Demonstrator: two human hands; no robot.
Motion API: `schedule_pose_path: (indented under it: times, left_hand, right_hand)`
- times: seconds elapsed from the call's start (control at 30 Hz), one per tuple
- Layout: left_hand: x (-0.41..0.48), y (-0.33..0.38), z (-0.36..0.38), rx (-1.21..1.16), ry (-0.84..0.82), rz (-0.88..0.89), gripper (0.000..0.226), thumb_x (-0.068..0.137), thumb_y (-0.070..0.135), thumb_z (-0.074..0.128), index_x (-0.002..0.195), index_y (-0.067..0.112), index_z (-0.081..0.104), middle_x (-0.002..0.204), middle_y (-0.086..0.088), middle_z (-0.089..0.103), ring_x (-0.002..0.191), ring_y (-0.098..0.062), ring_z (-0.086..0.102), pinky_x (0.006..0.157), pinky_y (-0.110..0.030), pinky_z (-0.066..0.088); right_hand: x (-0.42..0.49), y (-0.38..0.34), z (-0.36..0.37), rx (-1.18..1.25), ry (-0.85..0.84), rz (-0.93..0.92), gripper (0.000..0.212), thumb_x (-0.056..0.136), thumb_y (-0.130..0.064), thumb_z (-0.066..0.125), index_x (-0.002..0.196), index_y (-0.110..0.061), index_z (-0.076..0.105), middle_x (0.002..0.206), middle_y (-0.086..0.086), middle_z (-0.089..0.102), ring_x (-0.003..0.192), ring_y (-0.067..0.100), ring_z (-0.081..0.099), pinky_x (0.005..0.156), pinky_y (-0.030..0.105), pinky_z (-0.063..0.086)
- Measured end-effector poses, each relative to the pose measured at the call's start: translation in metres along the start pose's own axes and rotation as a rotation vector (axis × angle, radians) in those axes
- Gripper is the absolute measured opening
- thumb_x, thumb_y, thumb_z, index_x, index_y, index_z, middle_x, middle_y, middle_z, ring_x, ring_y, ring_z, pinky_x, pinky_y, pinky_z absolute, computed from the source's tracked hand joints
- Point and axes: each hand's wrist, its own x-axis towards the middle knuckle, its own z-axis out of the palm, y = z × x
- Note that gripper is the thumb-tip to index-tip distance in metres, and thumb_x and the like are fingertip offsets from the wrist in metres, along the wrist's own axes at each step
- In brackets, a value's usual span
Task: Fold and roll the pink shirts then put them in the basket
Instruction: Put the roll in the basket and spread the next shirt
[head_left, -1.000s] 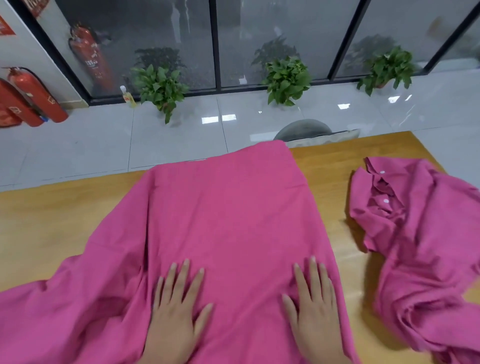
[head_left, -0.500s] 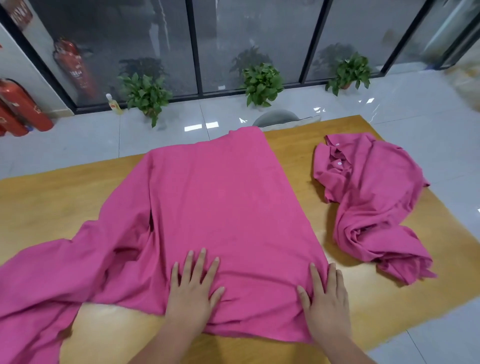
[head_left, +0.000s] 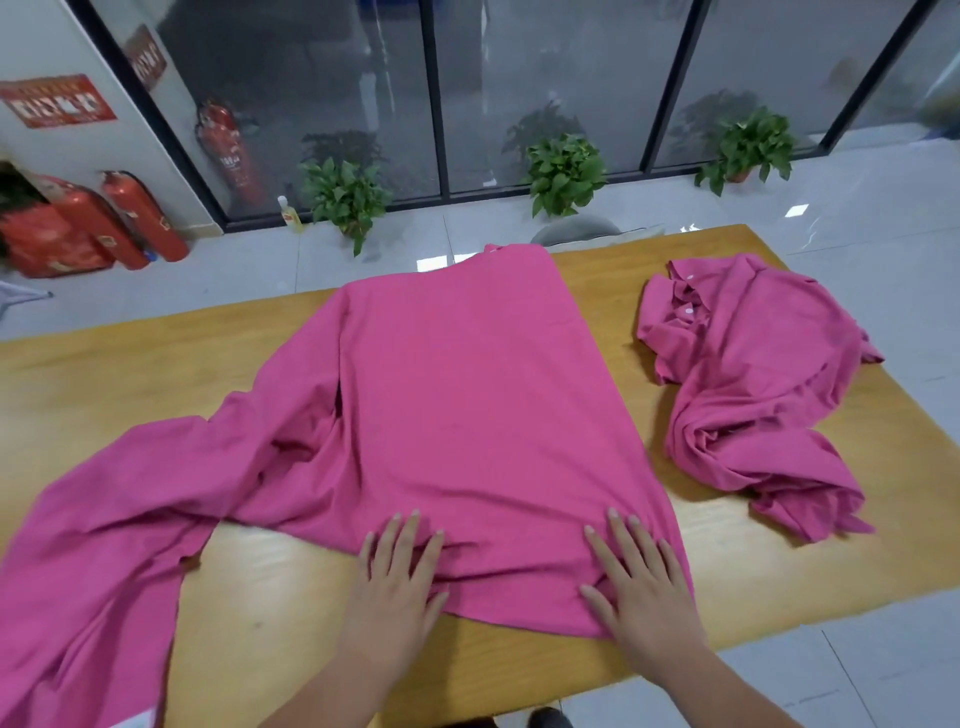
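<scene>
Spread shirt: a pink long-sleeved shirt (head_left: 467, 405) lies flat across the middle of the frame on a wooden table (head_left: 130, 364), its right side folded in to a straight edge.
Loose sleeve: the sleeve (head_left: 104, 519) trails toward the lower left of the frame and drops over the table's near edge.
Left hand: the left hand (head_left: 397, 579) lies flat, fingers straight and spread, pressing the shirt's near hem at lower centre; it grips nothing.
Right hand: the right hand (head_left: 641, 579) lies flat too, fingers straight, pressing the hem's lower right corner; it grips nothing.
Second shirt: a crumpled pink shirt (head_left: 753, 389) with white buttons sits at the right of the frame, apart from the spread one.
Background: three potted plants (head_left: 563, 174) along the glass wall at the top; red fire extinguishers (head_left: 140, 215) at upper left.
</scene>
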Motion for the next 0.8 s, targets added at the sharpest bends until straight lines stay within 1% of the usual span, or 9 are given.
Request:
schedule_pose_path:
  times: [0.13, 0.27, 0.37, 0.43, 0.47, 0.53, 0.6, 0.67, 0.8]
  left_hand:
    - [-0.013, 0.024, -0.004, -0.064, -0.082, -0.179, 0.082, 0.094, 0.067, 0.04, 0.163, 0.024, 0.034, 0.171, -0.017, 0.026, 0.156, -0.044, 0.025, 0.12, -0.058, 0.038]
    - [-0.03, 0.044, 0.0, -0.05, -0.128, -0.179, 0.079, 0.096, 0.067, 0.04, 0.159, 0.02, 0.044, 0.163, -0.017, 0.043, 0.149, -0.043, 0.041, 0.116, -0.056, 0.043]
    - [-0.046, 0.053, -0.005, -0.067, -0.097, -0.141, 0.077, 0.097, 0.068, 0.04, 0.159, 0.023, 0.045, 0.162, -0.01, 0.045, 0.147, -0.035, 0.043, 0.12, -0.052, 0.038]
    - [-0.055, 0.054, -0.014, -0.085, -0.063, -0.119, 0.073, 0.099, 0.066, 0.034, 0.16, 0.027, 0.038, 0.162, 0.0, 0.043, 0.146, -0.025, 0.041, 0.122, -0.045, 0.033]
    - [-0.059, 0.053, -0.018, -0.1, -0.058, -0.11, 0.07, 0.1, 0.065, 0.033, 0.161, 0.03, 0.034, 0.16, 0.005, 0.042, 0.145, -0.021, 0.039, 0.122, -0.041, 0.031]
    - [-0.069, 0.049, -0.021, -0.117, -0.038, -0.104, 0.066, 0.102, 0.062, 0.032, 0.161, 0.032, 0.029, 0.16, 0.007, 0.037, 0.147, -0.018, 0.034, 0.123, -0.037, 0.028]
    - [-0.084, 0.042, -0.018, -0.154, -0.031, -0.161, 0.067, 0.103, 0.062, 0.032, 0.163, 0.034, 0.023, 0.168, 0.002, 0.024, 0.154, -0.022, 0.023, 0.126, -0.041, 0.024]
    - [-0.102, 0.028, -0.011, -0.188, -0.007, -0.248, 0.069, 0.104, 0.062, 0.032, 0.166, 0.035, 0.017, 0.174, 0.0, 0.008, 0.16, -0.025, 0.008, 0.13, -0.044, 0.019]
    - [-0.128, -0.019, -0.007, -0.18, 0.076, -0.375, 0.072, 0.103, 0.059, 0.038, 0.167, 0.033, 0.017, 0.176, -0.005, 0.0, 0.162, -0.029, 0.0, 0.13, -0.047, 0.018]
  right_hand:
    - [0.006, 0.035, -0.012, -0.013, -0.036, 0.032, 0.076, 0.097, -0.079, 0.018, 0.166, -0.048, 0.009, 0.177, -0.007, -0.002, 0.163, 0.023, 0.003, 0.129, 0.052, 0.016]
    - [0.011, 0.027, -0.024, -0.028, -0.066, 0.045, 0.073, 0.095, -0.059, 0.033, 0.162, -0.031, 0.039, 0.175, 0.002, 0.02, 0.159, 0.037, 0.02, 0.124, 0.062, 0.022]
    - [-0.006, 0.006, -0.016, -0.041, -0.079, -0.205, 0.067, 0.102, -0.063, 0.023, 0.166, -0.042, 0.023, 0.176, -0.01, 0.005, 0.161, 0.026, 0.017, 0.126, 0.058, 0.023]
    - [-0.016, 0.001, -0.009, 0.0, -0.108, -0.132, 0.069, 0.102, -0.072, 0.014, 0.166, -0.045, 0.016, 0.175, -0.015, 0.007, 0.162, 0.019, 0.013, 0.128, 0.056, 0.019]
    - [-0.018, 0.0, -0.008, 0.021, -0.086, -0.055, 0.07, 0.102, -0.072, 0.014, 0.164, -0.042, 0.026, 0.174, -0.013, 0.019, 0.16, 0.019, 0.018, 0.126, 0.056, 0.02]
    - [-0.014, -0.009, -0.013, 0.053, -0.03, 0.045, 0.071, 0.1, -0.068, 0.023, 0.152, -0.03, 0.053, 0.159, -0.003, 0.049, 0.148, 0.027, 0.041, 0.12, 0.061, 0.029]
    - [-0.003, -0.023, -0.023, 0.057, 0.006, 0.044, 0.071, 0.097, -0.064, 0.032, 0.137, -0.017, 0.067, 0.137, 0.011, 0.063, 0.129, 0.039, 0.052, 0.11, 0.063, 0.036]
    - [0.009, -0.044, -0.033, 0.048, 0.071, -0.007, 0.07, 0.095, -0.06, 0.036, 0.131, -0.011, 0.069, 0.129, 0.019, 0.062, 0.122, 0.043, 0.051, 0.107, 0.064, 0.038]
    - [0.031, -0.099, -0.053, 0.043, 0.093, -0.184, 0.065, 0.099, -0.06, 0.036, 0.14, -0.017, 0.063, 0.15, 0.02, 0.051, 0.137, 0.044, 0.043, 0.114, 0.06, 0.038]
